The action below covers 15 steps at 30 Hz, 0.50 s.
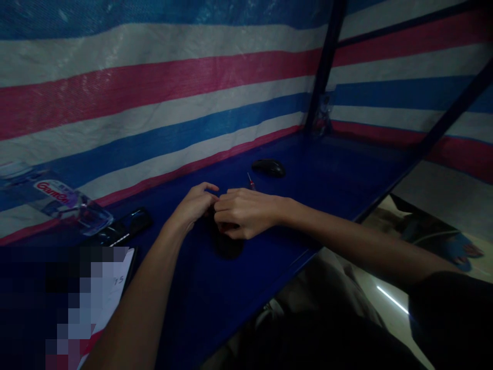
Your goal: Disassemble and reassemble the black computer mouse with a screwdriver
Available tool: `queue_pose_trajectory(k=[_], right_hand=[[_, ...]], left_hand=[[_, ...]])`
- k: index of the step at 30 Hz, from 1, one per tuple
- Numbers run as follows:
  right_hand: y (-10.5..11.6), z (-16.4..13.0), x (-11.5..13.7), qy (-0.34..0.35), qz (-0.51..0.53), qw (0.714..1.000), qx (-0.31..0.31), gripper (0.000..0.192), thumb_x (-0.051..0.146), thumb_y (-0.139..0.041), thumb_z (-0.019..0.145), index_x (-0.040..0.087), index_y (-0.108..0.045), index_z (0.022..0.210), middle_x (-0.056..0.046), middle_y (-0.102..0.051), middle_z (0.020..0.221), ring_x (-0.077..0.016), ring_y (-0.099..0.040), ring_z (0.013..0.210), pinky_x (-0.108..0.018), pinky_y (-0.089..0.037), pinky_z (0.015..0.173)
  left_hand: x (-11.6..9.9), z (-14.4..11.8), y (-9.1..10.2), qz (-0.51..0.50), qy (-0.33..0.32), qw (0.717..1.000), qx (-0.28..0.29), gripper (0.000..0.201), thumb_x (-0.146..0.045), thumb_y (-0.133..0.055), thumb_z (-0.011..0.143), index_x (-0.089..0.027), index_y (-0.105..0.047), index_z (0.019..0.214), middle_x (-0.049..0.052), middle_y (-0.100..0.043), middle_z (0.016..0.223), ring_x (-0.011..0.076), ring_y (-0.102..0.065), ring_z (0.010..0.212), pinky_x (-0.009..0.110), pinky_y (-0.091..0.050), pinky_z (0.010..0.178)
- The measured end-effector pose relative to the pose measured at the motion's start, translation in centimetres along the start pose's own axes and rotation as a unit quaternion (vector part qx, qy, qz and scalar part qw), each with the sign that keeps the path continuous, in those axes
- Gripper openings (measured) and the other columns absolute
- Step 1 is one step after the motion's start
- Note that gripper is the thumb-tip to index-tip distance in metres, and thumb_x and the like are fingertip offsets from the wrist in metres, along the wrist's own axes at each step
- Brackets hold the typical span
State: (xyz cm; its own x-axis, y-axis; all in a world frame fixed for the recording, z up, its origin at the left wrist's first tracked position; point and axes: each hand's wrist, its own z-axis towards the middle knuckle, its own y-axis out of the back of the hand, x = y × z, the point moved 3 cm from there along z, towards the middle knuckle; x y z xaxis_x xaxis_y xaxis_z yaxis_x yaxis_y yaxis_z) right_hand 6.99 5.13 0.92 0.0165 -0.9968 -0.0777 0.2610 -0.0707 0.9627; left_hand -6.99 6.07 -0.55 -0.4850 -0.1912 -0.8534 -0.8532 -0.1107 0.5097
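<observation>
Head view: both hands' fingers (221,205) hide a dark object (227,245).

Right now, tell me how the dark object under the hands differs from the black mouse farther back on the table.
The dark object lies under both hands, mostly hidden by the right hand and left hand; the black mouse sits untouched and fully in view. The object lies near the table's front edge, the mouse farther back. Both are dark and rounded.
</observation>
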Motion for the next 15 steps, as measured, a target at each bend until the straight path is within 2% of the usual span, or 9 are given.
queue_pose_trajectory(k=[4, 6, 10, 12, 15], right_hand=[[0.2, 0.1, -0.1, -0.011, 0.032, 0.999, 0.000, 0.020, 0.029, -0.056, 0.086, 0.011, -0.065, 0.082, -0.008, -0.067, 0.084, -0.0180, -0.057, 0.077, -0.032, -0.036, 0.075], [0.3, 0.0, -0.6, -0.037, 0.068, 0.997, -0.018, 0.019, 0.027, -0.053, 0.087, 0.012, -0.065, 0.085, -0.006, -0.067, 0.082, -0.0169, -0.057, 0.074, -0.031, -0.037, 0.075], [0.2, -0.3, -2.1, -0.094, 0.094, 0.989, -0.064, 0.019, 0.021, -0.054, 0.084, 0.012, -0.063, 0.098, -0.008, -0.067, 0.092, -0.0191, -0.058, 0.083, -0.031, -0.038, 0.077], [-0.1, -0.4, -2.5, -0.103, 0.098, 0.989, -0.051, 0.023, 0.023, -0.056, 0.084, 0.012, -0.063, 0.103, -0.010, -0.065, 0.099, -0.0212, -0.058, 0.089, -0.032, -0.039, 0.079], [-0.5, -0.4, -2.8, -0.117, 0.114, 0.986, -0.032, 0.023, 0.021, -0.056, 0.084, 0.012, -0.062, 0.104, -0.009, -0.066, 0.099, -0.0215, -0.058, 0.090, -0.032, -0.039, 0.079]], left_hand=[[0.1, 0.1, -0.1, -0.016, -0.004, 1.000, 0.017, 0.039, -0.012, -0.052, 0.054, -0.015, -0.059, 0.092, -0.002, -0.057, 0.058, 0.0124, -0.049, 0.052, 0.022, -0.032, 0.047], [0.1, 0.0, -0.1, -0.028, -0.014, 0.999, 0.029, 0.036, -0.012, -0.051, 0.053, -0.015, -0.059, 0.088, -0.002, -0.057, 0.057, 0.0122, -0.049, 0.051, 0.022, -0.033, 0.048], [0.0, 0.0, -0.2, -0.019, -0.034, 0.999, 0.038, 0.030, -0.012, -0.050, 0.055, -0.015, -0.060, 0.083, -0.004, -0.054, 0.055, 0.0111, -0.046, 0.048, 0.022, -0.032, 0.046], [0.0, 0.0, -0.2, -0.004, -0.021, 0.999, 0.029, 0.029, -0.013, -0.051, 0.057, -0.015, -0.061, 0.084, -0.003, -0.055, 0.057, 0.0113, -0.047, 0.049, 0.022, -0.032, 0.045], [0.1, 0.1, -0.2, 0.009, -0.004, 1.000, 0.018, 0.030, -0.013, -0.050, 0.058, -0.015, -0.063, 0.084, -0.002, -0.056, 0.059, 0.0121, -0.050, 0.053, 0.021, -0.033, 0.045]])
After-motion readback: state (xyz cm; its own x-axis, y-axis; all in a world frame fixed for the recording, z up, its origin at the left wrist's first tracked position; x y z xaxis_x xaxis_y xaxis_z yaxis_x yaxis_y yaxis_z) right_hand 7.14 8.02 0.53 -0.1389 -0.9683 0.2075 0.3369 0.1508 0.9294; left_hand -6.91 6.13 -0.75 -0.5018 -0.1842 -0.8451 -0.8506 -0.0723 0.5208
